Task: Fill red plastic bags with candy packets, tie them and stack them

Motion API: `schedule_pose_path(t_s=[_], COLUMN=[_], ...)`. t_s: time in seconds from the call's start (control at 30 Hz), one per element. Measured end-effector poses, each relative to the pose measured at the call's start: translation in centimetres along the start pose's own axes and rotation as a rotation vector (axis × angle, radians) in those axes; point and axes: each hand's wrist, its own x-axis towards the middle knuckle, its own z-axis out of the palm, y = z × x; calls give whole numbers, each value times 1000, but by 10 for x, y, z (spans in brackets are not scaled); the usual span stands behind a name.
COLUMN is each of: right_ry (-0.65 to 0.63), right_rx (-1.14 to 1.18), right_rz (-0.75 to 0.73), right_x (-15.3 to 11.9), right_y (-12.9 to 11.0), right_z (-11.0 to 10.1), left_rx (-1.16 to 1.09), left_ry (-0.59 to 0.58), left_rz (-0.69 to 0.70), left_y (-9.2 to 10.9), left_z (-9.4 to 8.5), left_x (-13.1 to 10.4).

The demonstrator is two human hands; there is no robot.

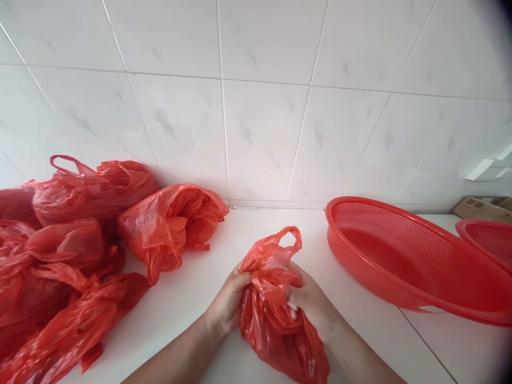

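A red plastic bag (280, 330) hangs low between my two hands at the middle front, with one loop handle standing up at its top. My left hand (229, 298) grips the bag's left side, its thumb pressed on the gathered plastic. On the other side my right hand (306, 298) is closed on the bunched film, fingers partly covered by folds. Dark, full-looking folds bulge in the lower part of the bag; what is inside cannot be made out. Both hands are above the white tabletop (192, 304).
Several crumpled red plastic bags (68, 288) are heaped at the left, one bag (176, 224) lying open-mouthed nearest the middle. A red mesh basket (384, 266) stands at the right, with a second red basket (492, 240) and cardboard (482, 208) beyond. A tiled wall (264, 133) rises behind.
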Motion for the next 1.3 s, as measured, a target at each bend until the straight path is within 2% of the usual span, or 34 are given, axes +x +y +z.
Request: schedule_pose_path(t_s=[0.07,0.17,0.23,0.37,0.43,0.57,0.63,0.7,0.8,0.9,1.0,1.1,1.17,1.3], right_ry=[-25,-46,30,285,323,174,59,-26,-105,-127,-96,-42,59,243], right_rx=[-12,-113,-189,-202,-236,-326,-197,28,252,231,97,-35,-157,-310], right_rz=[9,12,39,113,91,-19,-56,-34,27,62,59,-2,-25,-62], right_x=[0,-2,-3,-1,-1,-6,-9,-11,-10,-8,-7,-6,-4,2], right_y=[4,8,8,6,5,2,0,-2,-4,-4,-2,0,2,11], right_z=[-2,-5,-6,-3,0,2,-1,-6,-12,-16,-15,-12,-9,-4], left_rx=[82,288,432,572,610,581,573,557,519,467,382,318,314,424], left_ry=[-39,-38,-49,-113,-100,32,109,169,189,146,128,170,172,77], left_rz=[28,46,48,102,136,76,31,13,12,-7,-30,-32,-2,51], left_y=[-1,-4,-7,-14,-16,-15,-13,-12,-11,-11,-10,-11,-12,-12], left_z=[5,13,17,20,19,18,16,15,13,15,16,16,18,25], left_x=[-1,-4,-7,-12,-13,-12,-12,-12,-10,-9,-8,-9,-11,-15])
